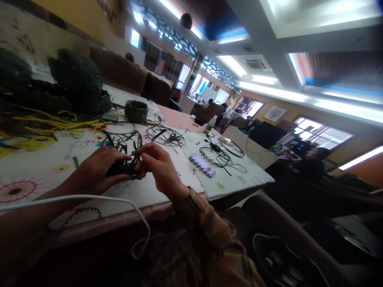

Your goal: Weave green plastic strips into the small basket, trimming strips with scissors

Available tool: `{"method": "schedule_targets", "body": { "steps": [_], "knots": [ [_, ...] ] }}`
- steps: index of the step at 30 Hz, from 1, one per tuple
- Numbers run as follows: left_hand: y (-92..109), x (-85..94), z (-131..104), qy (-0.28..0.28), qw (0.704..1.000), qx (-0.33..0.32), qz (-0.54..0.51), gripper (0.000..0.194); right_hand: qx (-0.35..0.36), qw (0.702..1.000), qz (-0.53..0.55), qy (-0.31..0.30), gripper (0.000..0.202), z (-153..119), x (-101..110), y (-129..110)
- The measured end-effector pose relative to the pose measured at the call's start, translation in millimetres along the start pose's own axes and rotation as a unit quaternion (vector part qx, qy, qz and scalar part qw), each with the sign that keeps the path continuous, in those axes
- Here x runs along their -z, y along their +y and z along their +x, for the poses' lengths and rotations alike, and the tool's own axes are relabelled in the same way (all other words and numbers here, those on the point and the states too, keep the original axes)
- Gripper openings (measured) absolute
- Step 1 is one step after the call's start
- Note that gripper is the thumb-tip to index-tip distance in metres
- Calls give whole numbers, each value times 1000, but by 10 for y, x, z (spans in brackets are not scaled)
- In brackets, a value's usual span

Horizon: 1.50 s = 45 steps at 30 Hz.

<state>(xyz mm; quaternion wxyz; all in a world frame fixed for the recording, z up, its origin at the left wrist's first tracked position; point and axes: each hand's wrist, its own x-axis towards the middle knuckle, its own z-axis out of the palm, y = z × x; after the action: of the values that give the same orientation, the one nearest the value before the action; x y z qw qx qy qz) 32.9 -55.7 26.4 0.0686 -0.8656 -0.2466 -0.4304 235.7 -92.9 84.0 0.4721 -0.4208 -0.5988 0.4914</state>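
My left hand (100, 167) wraps round the left side of a partly woven dark green basket (121, 168), its thumb along the near side. Loose strips stick up and out from the basket's top. At its right side my right hand (157, 163) pinches a dark green strip between thumb and fingers. The basket is held just above the patterned white tablecloth (119, 205), and the hands hide part of it. Behind it stands a small finished-looking green woven basket (136, 111). Black-handled scissors (174, 138) lie among loose strips to the right.
Yellow strips (56, 124) and large green woven pieces (76, 79) are heaped at the left. Rightward lie a blurred-out phone-like object (202, 165), coiled dark strips (223, 158) and a bottle (210, 124). A white cable (89, 196) crosses in front. A person (311, 167) sits far right.
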Motion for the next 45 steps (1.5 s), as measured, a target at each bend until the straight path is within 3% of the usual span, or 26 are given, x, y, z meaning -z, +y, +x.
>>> {"method": "schedule_targets", "body": {
  "steps": [3,8,10,13,15,18,21,23,29,36,42,45],
  "knots": [
    [-7,16,17,-9,1000,-13,19,39,28,992,117,44,16,-14,-74,76],
    [28,34,15,-7,1000,11,26,41,97,984,141,58,18,-15,-129,225],
    [20,47,7,-10,1000,18,18,40,125,989,77,33,13,-5,-91,270],
    [-26,77,0,-19,999,25,6,39,161,979,-122,-19,24,3,22,243],
    [-53,93,-1,-34,999,18,-2,37,196,935,-291,-51,37,-1,99,157],
    [-53,91,1,-38,999,27,-17,35,236,820,-516,-71,52,-9,159,-19],
    [-22,66,3,-37,997,61,-32,37,257,715,-646,-76,54,5,148,-173],
    [-6,51,5,-50,995,82,-38,42,276,668,-687,-79,50,23,125,-241],
    [17,49,30,-11,998,65,-19,40,293,624,-722,-56,24,-4,45,-269],
    [46,55,41,-14,997,68,-20,37,306,590,-746,-54,27,-88,-26,-259],
    [56,103,31,-10,997,69,-17,32,396,506,-752,-145,35,-15,72,-491],
    [40,102,27,-14,997,80,-19,31,387,505,-743,-206,43,-8,66,-597]
  ]
}}
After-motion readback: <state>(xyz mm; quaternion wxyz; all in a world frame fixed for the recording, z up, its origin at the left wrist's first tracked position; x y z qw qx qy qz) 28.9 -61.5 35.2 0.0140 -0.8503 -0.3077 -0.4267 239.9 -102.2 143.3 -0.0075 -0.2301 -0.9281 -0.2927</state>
